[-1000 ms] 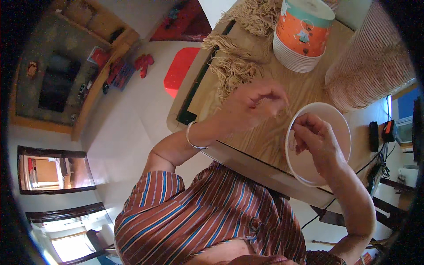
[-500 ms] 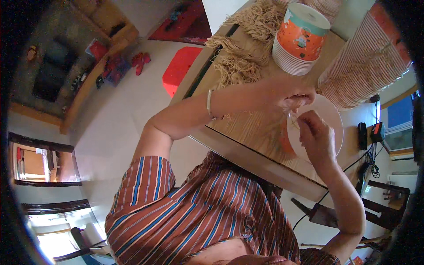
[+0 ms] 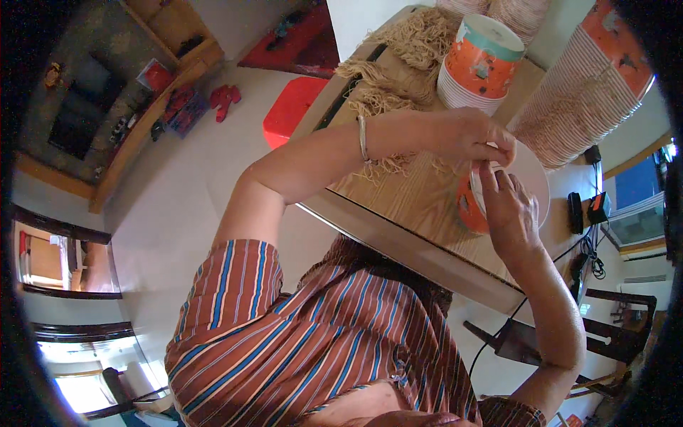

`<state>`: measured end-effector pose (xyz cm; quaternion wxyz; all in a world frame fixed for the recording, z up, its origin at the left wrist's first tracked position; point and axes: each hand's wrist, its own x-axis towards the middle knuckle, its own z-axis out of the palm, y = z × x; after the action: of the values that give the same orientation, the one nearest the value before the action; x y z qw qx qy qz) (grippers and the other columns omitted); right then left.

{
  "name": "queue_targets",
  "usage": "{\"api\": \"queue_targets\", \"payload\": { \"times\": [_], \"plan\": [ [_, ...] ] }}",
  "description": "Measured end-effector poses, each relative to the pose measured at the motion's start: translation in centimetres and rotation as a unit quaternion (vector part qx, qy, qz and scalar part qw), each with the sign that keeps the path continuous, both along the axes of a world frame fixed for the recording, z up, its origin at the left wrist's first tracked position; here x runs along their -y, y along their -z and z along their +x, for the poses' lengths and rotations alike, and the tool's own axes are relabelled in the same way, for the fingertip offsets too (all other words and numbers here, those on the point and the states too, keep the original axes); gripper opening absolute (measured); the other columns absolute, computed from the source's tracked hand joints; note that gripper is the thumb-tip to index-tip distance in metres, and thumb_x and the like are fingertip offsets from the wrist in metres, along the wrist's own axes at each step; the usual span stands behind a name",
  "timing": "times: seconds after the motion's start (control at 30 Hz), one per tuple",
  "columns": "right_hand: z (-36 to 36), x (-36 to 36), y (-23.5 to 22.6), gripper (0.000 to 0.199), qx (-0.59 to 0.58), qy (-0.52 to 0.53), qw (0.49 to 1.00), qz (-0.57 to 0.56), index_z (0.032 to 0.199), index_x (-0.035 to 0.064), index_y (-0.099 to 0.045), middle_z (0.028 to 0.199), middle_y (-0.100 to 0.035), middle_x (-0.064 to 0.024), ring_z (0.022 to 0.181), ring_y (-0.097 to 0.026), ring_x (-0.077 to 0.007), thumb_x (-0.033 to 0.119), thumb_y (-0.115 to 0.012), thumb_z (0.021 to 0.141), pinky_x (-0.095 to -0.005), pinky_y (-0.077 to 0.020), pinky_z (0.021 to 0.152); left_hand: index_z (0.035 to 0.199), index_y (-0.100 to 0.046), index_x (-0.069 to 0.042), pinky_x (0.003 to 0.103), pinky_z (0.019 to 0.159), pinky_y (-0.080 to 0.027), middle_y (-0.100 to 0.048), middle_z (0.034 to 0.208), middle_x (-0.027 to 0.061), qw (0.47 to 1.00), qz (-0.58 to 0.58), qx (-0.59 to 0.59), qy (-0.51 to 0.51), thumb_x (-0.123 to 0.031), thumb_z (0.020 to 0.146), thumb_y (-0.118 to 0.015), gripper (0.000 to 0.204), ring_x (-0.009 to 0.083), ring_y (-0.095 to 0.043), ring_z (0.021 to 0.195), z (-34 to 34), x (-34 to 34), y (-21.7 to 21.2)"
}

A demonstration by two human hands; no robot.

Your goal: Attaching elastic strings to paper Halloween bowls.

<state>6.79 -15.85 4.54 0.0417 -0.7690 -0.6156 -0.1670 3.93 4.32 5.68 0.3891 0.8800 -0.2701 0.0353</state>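
Item: orange paper cup (image 3: 471, 206), tipped on its side over the wooden table (image 3: 398, 192). I see my right hand (image 3: 509, 213) wrapped around it from below. My left hand (image 3: 469, 135) pinches its white rim (image 3: 530, 171) from above, fingers closed. Nearby: cup stack (image 3: 478, 64) just behind; tan string bundle (image 3: 384, 78) to the left; long cup stacks (image 3: 583, 107) lying at right.

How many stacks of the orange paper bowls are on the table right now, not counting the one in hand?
2 in view: an upright stack beyond the left hand, and a long leaning stack at far right. More may lie beyond the frame's top edge.
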Motion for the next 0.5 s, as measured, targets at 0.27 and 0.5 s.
{"api": "queue_targets", "payload": {
  "times": [0.27,0.5],
  "plan": [
    [0.3,-0.4,0.3,0.026,0.098,0.004,0.995,-0.013,0.098,0.0035,-0.058,0.086,-0.063,-0.0121,0.074,-0.064,-0.0276,0.027,-0.058,0.087,-0.0407,-0.0537,0.059,0.097,-0.06,-0.005,0.031,0.076,-0.049,-0.064,0.086,0.0055,0.998,-0.042,0.013,0.048,-0.024,0.095,-0.05,0.021,0.0171,-0.062,0.081,1.4,-0.2,2.4],
    [2.0,-1.1,-1.0,0.019,-0.19,0.067,0.979,0.022,0.073,-0.0009,-0.06,0.061,-0.057,-0.0205,0.056,-0.061,-0.0303,0.016,-0.061,0.081,-0.0402,-0.0479,0.055,0.106,-0.058,-0.002,0.032,0.075,-0.051,-0.065,0.092,0.0119,0.992,-0.087,0.082,-0.029,-0.015,0.089,-0.059,0.021,0.0225,-0.064,0.085,0.7,0.0,3.3]
  ]
}}
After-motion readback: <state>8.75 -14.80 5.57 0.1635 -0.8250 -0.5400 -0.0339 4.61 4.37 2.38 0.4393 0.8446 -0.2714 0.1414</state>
